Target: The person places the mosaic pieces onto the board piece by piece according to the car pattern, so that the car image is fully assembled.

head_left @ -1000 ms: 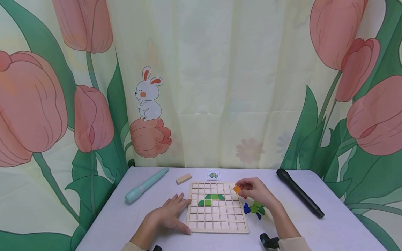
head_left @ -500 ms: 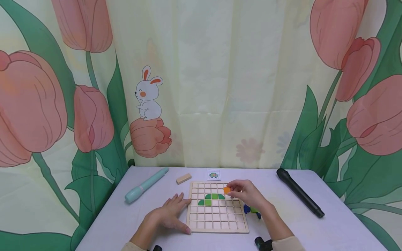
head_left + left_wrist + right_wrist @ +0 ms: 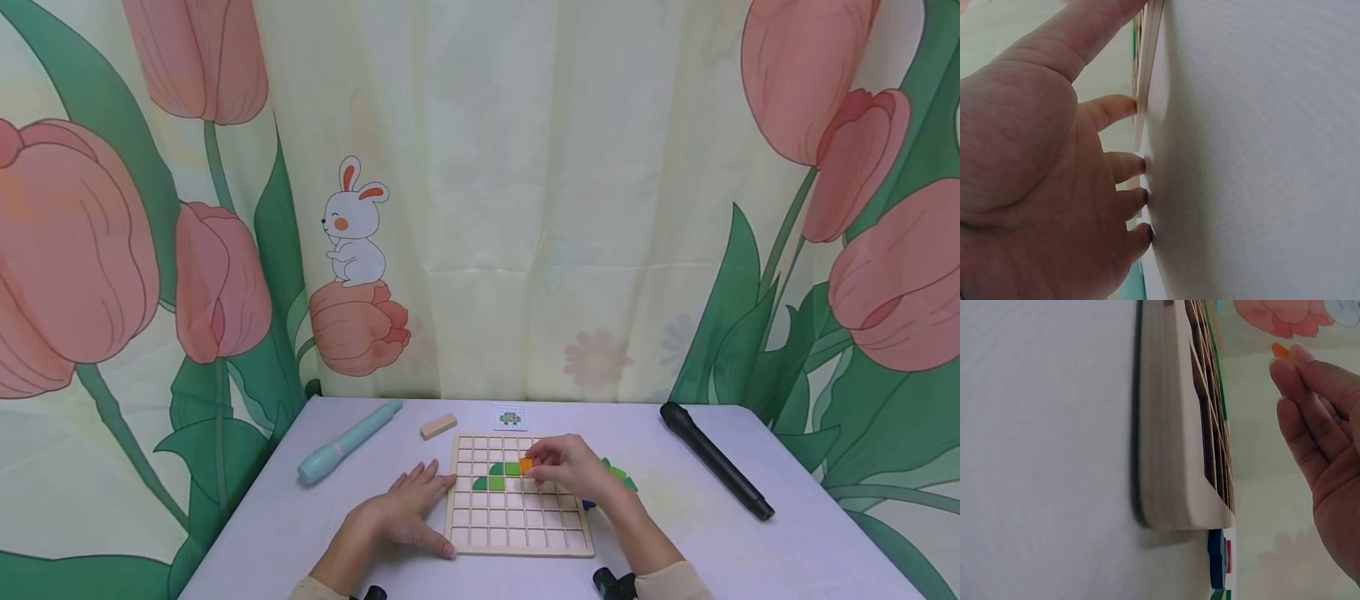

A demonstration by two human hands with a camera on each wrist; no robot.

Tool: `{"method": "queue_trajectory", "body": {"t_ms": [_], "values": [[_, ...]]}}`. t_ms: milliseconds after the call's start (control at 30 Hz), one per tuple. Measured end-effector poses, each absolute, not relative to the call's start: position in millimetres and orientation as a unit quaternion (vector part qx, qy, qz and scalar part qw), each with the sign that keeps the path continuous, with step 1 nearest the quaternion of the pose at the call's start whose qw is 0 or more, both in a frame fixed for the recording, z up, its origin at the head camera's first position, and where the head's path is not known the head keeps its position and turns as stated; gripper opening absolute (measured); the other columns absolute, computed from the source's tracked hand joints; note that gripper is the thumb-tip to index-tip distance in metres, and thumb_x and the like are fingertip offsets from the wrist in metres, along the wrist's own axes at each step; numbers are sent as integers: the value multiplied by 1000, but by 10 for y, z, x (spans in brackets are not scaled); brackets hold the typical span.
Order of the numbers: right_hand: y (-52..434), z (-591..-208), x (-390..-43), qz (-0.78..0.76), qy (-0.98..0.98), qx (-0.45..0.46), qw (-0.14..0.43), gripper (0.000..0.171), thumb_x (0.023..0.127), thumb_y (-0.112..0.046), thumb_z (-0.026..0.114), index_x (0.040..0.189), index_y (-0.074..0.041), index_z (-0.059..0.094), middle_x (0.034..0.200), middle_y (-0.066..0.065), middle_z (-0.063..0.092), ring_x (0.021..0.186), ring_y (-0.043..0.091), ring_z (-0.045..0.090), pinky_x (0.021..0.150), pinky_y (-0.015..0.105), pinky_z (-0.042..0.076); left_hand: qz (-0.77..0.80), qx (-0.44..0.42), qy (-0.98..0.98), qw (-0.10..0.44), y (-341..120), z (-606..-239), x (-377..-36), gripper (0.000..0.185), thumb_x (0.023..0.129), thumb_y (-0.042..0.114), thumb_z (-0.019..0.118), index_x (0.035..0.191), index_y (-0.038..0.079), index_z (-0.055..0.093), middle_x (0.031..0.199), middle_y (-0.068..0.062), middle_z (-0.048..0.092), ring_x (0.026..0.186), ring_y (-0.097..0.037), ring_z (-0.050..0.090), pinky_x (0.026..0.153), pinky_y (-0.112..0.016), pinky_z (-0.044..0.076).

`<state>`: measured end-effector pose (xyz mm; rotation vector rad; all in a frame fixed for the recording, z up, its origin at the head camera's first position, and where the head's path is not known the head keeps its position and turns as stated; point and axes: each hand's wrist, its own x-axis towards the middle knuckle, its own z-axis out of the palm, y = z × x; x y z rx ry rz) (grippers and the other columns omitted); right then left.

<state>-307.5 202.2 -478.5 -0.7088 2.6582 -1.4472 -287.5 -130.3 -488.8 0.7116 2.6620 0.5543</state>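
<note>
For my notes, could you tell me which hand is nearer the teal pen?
Left. The left hand rests just right of the pen; the right hand is across the board.

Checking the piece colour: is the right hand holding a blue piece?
No, the right hand pinches an orange piece over the wooden grid board.

— Any words or numbers you can read from where you sit?

— None. The card [image 3: 511, 417] at the far edge of my table [image 3: 787, 533] carries only a small green picture on a grid, no letters that I can make out.

— The pen or the black stick?

— My pen [image 3: 347, 451] on the left and the black stick [image 3: 715, 470] on the right show no brand or label. The curtain [image 3: 480, 200] has a rabbit and tulips, but no writing.
</note>
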Motion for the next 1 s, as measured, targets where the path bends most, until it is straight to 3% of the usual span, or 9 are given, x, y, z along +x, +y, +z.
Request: {"method": "queue_trajectory", "body": {"t_ms": [1000], "values": [[1806, -4879, -3174, -418, 872, -236, 99, 17, 88, -16, 84, 103, -10, 79, 80, -1, 69, 73, 14, 59, 62, 20, 50, 196, 252, 934, 161, -1295, -4863, -2845, 109, 71, 66, 86, 158, 19, 42, 170, -24, 25, 160, -45, 16, 126, -68, 16]]}}
